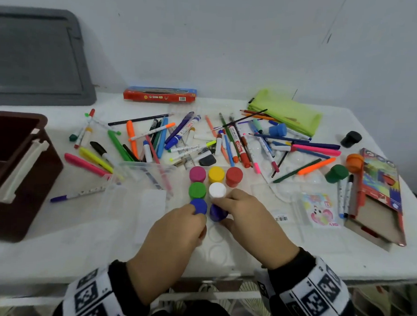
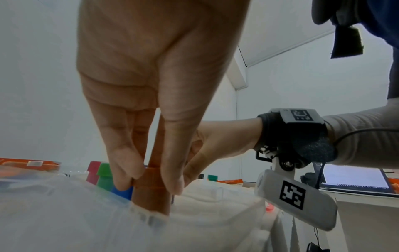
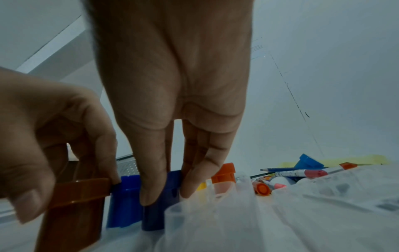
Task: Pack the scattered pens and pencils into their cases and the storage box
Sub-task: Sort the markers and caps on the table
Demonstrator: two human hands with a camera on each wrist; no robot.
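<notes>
The left hand (image 1: 173,231) pinches a brown capped pot (image 2: 151,189) between thumb and fingers, standing it upright in the clear plastic tray (image 1: 218,253). Just beside it, the right hand (image 1: 245,216) grips a dark-blue pot (image 1: 217,213) by its cap. Six more pots stand in the tray beyond — blue, green, white, pink, yellow, red. Scattered pens and pencils (image 1: 179,136) lie farther back; their printing is too blurred to read. A barcode sticker (image 1: 281,219) sits to the right. The brown storage box (image 1: 14,170) stands open at the left; a red case (image 1: 160,95) and a green pouch (image 1: 286,111) lie nearest the wall.
</notes>
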